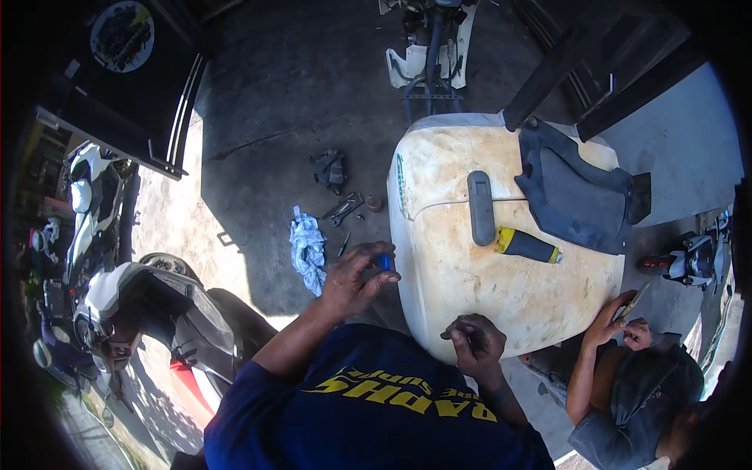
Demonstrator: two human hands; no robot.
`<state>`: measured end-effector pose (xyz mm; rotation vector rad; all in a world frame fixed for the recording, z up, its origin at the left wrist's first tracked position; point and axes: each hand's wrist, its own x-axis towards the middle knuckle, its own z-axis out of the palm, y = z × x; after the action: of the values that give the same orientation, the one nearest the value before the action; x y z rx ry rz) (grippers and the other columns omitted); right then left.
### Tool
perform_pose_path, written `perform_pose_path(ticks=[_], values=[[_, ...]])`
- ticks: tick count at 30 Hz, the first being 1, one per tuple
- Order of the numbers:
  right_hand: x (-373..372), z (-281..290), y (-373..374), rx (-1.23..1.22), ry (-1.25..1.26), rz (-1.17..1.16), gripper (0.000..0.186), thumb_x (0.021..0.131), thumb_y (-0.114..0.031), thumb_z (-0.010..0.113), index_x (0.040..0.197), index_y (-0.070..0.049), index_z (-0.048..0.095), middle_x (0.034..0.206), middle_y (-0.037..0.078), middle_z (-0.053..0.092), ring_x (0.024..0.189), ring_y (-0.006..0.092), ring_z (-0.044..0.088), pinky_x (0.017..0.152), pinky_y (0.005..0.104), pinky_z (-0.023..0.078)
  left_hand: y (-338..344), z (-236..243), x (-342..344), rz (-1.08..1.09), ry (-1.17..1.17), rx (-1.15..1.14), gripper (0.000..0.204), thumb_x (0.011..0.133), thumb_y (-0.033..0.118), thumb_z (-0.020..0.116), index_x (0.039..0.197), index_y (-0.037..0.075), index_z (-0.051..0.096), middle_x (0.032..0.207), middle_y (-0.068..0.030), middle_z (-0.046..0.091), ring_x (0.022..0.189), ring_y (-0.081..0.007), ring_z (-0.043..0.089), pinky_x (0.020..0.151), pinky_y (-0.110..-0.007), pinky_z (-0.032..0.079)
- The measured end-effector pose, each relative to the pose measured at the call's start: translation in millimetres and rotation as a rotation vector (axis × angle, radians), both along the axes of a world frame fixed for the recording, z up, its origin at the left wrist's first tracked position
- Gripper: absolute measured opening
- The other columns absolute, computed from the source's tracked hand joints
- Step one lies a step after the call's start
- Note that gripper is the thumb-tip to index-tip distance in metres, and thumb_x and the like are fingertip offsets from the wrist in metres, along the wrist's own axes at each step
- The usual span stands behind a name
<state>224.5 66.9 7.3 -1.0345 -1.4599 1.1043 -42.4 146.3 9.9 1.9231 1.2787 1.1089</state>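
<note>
My left hand [348, 280] holds a small blue cylindrical piece [384, 262] between thumb and fingers, just off the left edge of a stained white rounded worktop [517, 294]. Over the near edge of that worktop is my right hand [478, 342], its fingers drawn together in a pinch. Whatever it may hold is too small to make out. On the worktop lie a long dark grey plastic part [481, 210], a black and yellow grip-shaped object [529, 245] and a large black moulded panel [576, 188]. Both hands look darkly smudged.
A person [638, 384] at the right holds a phone-like object [633, 302]. On the floor lie a light blue cloth [307, 249], spanners [341, 208] and a dark crumpled item [329, 170]. A partly stripped motorbike [432, 59] stands ahead; scooters [157, 313] stand at left.
</note>
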Motion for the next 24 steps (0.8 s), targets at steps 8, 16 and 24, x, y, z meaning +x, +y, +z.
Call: perform_pose_path(ticks=[8, 16, 24], values=[[-68.4, 0.0, 25.8, 0.087, -0.529, -1.253, 0.051, 0.09, -0.01, 0.065, 0.133, 0.005, 0.042, 0.083, 0.008, 0.055, 0.074, 0.0156, 0.052, 0.063, 0.0286, 0.045, 134.0, -3.0, -82.9, -0.346, 0.197, 0.051, 0.046, 0.086, 0.03, 0.072, 0.128, 0.015, 0.058, 0.104, -0.0075, 0.063, 0.094, -0.0251, 0.066, 0.08, -0.038, 0.054], [-91.2, -13.4, 5.9, 0.001, -0.523, -1.664, 0.047, 0.093, -0.014, 0.066, 0.131, 0.004, 0.044, 0.1, 0.011, 0.054, 0.081, 0.0186, 0.05, 0.069, 0.0312, 0.046, 167.5, 30.0, -64.8, -0.644, 0.109, 0.132, 0.042, 0.085, 0.023, 0.074, 0.123, 0.011, 0.061, 0.112, -0.0098, 0.062, 0.107, -0.0287, 0.06, 0.093, -0.041, 0.05], [-120.4, -23.1, -67.5, -0.258, 0.537, -1.444, 0.035, 0.09, -0.005, 0.066, 0.121, -0.004, 0.049, 0.074, -0.004, 0.048, 0.054, 0.0035, 0.04, 0.046, 0.0208, 0.029, 182.3, 26.9, 24.9, -0.776, -0.068, 0.328, 0.037, 0.084, 0.016, 0.072, 0.117, 0.003, 0.062, 0.102, -0.014, 0.062, 0.081, -0.0238, 0.061, 0.07, -0.033, 0.051]])
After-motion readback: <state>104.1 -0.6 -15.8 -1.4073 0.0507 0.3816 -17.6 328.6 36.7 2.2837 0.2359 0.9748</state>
